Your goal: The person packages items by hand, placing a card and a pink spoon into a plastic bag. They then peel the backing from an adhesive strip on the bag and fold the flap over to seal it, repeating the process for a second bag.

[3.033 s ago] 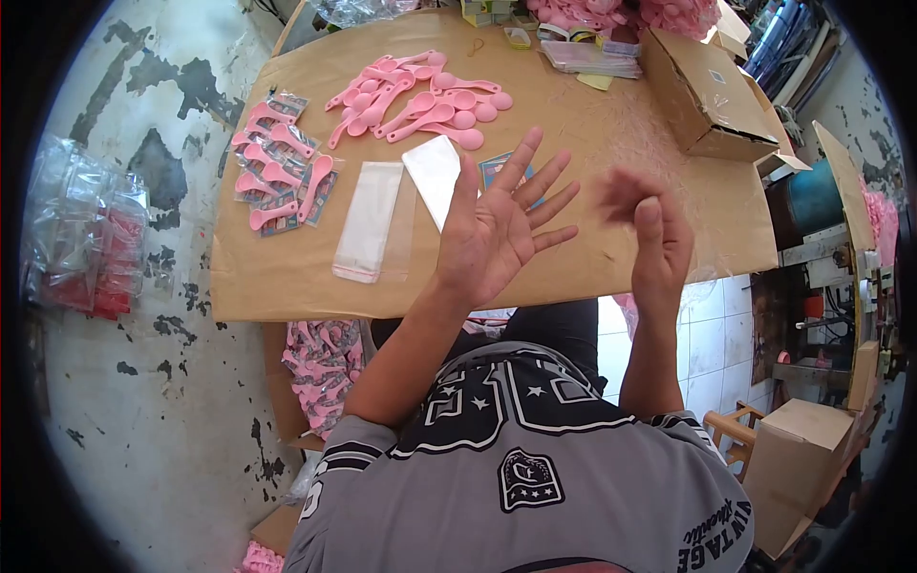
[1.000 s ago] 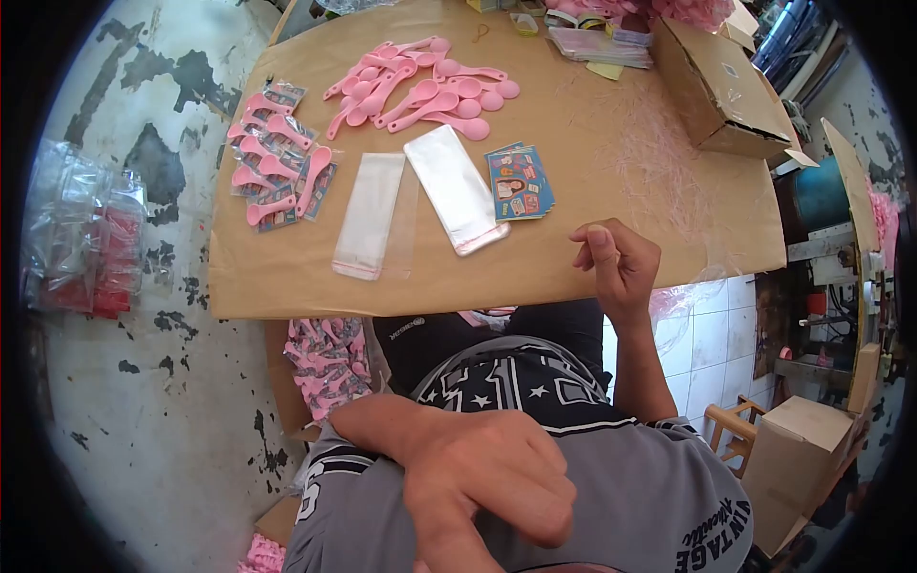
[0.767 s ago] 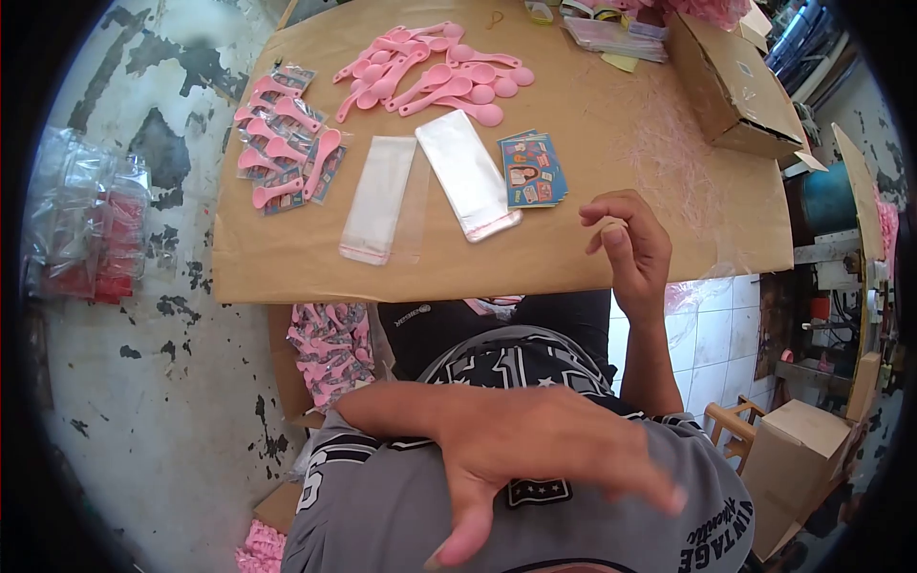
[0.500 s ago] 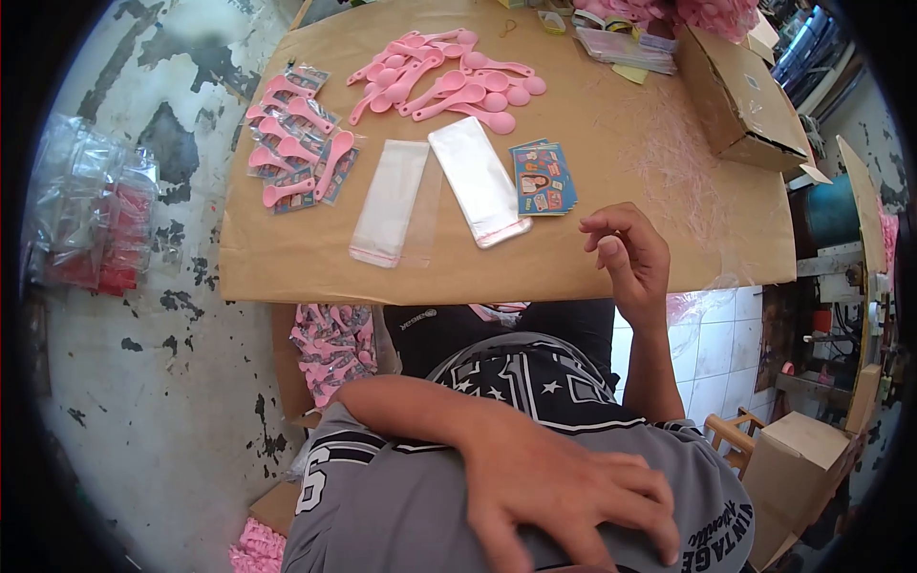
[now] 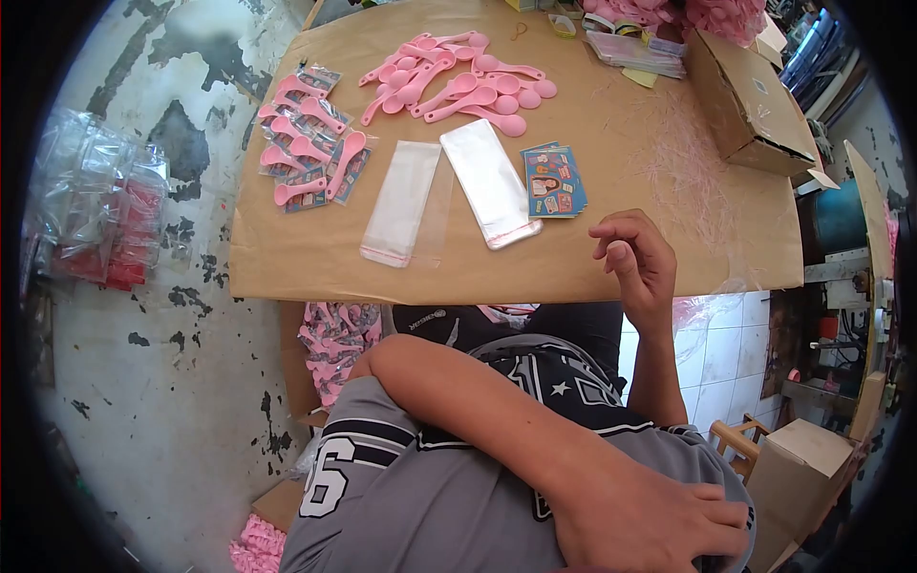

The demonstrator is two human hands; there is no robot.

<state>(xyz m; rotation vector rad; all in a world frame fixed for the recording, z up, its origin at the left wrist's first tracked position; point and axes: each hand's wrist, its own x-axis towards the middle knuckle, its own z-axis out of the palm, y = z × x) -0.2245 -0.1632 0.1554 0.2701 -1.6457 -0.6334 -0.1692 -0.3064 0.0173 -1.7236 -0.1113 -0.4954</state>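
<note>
My right hand [image 5: 638, 263] is raised over the table's front edge, fingers loosely curled and thumb apart, holding nothing. Closest to it is a small stack of blue printed cards [image 5: 554, 183]. Left of the cards lie a thick stack of clear plastic bags [image 5: 489, 186] and a thinner batch of clear bags [image 5: 401, 205]. Across my chest reaches my left arm; my left hand [image 5: 659, 523] rests on the grey shirt [image 5: 458, 506] near my right side, fingers bent against the cloth, thumb out of sight. Nothing shows in that hand.
Loose pink spoons [image 5: 463, 86] are piled at the table's back; pink spoons with cards [image 5: 310, 143] lie at left. A cardboard box [image 5: 750, 105] stands at the right, near pink shreds [image 5: 683, 181]. Below the table, a box holds more packed spoons [image 5: 334, 349].
My left hand has slid rightward and lower across the shirt, its spread fingers now drawn closer together. My right hand keeps its pose. The view has shifted slightly.
</note>
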